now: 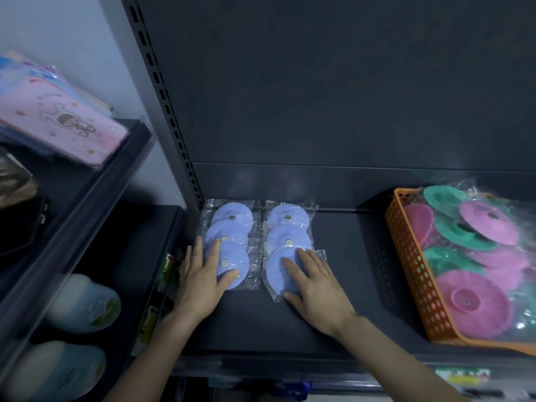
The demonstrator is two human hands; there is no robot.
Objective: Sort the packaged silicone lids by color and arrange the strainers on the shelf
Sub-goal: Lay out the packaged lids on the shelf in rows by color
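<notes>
Six blue lids [229,224] in clear bags lie on the dark shelf [342,256], in two rows of three near its left end. Our left grip [203,281] rests flat, fingers straight, on the left row's nearest lid. Our right grip [316,288] presses flat on the right row's nearest lid. Well to the right, an orange basket [406,256] holds bagged pink lids [472,303] and green lids [458,230].

- Orange basket [406,256], at the right end of the shelf [342,271]: cut off by the frame edge.
- Right hand [317,288] hides the centre of the front blue lid [275,268].
- Front-edge label [461,378]: blurred, possibly a price tag.
</notes>
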